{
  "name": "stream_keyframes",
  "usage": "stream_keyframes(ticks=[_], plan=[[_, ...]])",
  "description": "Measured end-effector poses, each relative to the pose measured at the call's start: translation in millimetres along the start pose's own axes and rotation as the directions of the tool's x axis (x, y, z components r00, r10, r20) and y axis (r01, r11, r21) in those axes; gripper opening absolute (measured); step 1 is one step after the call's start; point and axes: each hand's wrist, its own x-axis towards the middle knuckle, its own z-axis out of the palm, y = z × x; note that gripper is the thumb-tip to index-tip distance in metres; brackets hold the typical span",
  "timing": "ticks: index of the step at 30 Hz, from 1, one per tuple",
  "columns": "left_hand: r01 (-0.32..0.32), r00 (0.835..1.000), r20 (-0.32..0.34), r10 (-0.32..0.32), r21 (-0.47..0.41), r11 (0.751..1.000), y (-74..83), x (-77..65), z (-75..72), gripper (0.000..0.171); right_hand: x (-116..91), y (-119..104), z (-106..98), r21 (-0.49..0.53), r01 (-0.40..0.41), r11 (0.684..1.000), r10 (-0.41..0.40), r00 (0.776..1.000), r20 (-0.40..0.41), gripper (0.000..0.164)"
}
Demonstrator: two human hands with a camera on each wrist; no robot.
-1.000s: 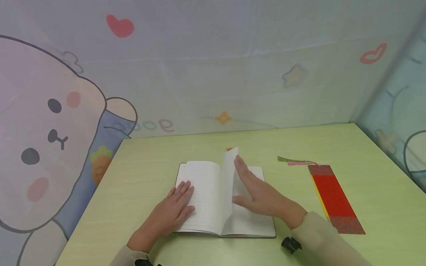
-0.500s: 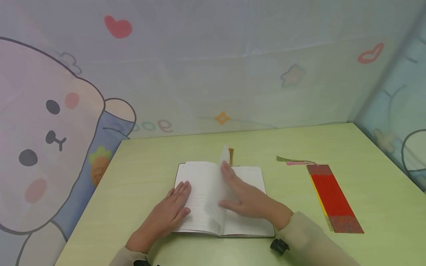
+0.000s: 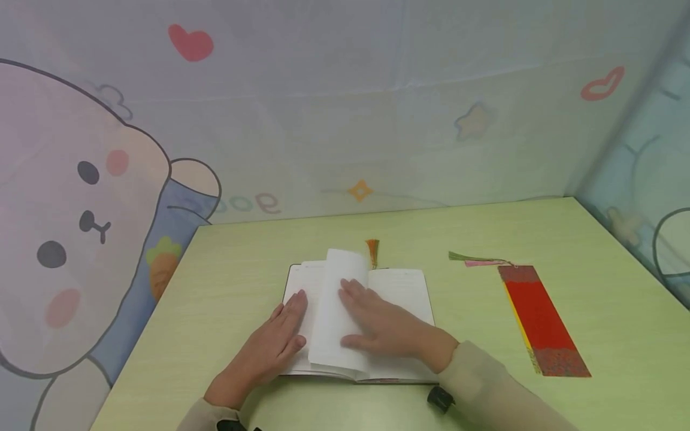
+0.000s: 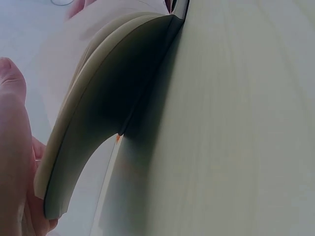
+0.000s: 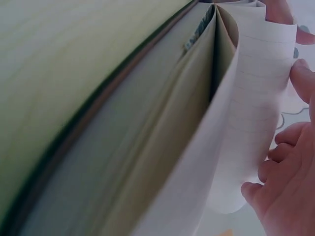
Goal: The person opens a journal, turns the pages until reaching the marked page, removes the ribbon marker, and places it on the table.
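Note:
An open notebook with lined pages and a dark cover lies on the table in the head view. My left hand rests on its left page near the outer edge, fingers extended. A loose page stands partly turned over the left side. My right hand touches this page with extended fingers, its thumb spread apart. In the right wrist view the right hand lies against the curved lined paper. The left wrist view shows the lifted edge of the notebook beside the left hand.
An orange tassel sticks out above the notebook's top edge. To the right lies a red bookmark-like strip with a yellow edge and green and pink tassels. A cartoon-printed cloth backdrop stands behind the light green table.
My right hand has moved left, turning the page from upright over the middle toward the left side. The orange tassel has come into fuller view. My left hand stays on the left page.

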Motion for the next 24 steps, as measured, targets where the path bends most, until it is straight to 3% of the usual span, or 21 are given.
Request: stream_keyframes(ticks=[15,24], plan=[[0.062,0.995,0.068,-0.068,0.083,0.995,5.0,5.6,0.2,0.072,21,-16,7,-0.139,0.005,0.990,0.000,0.999,0.038,0.078],[0.039,0.997,0.063,-0.047,0.119,0.992,8.9,7.2,0.2,0.079,26,-19,12,-0.206,0.011,0.979,-0.002,0.999,0.043,0.071]])
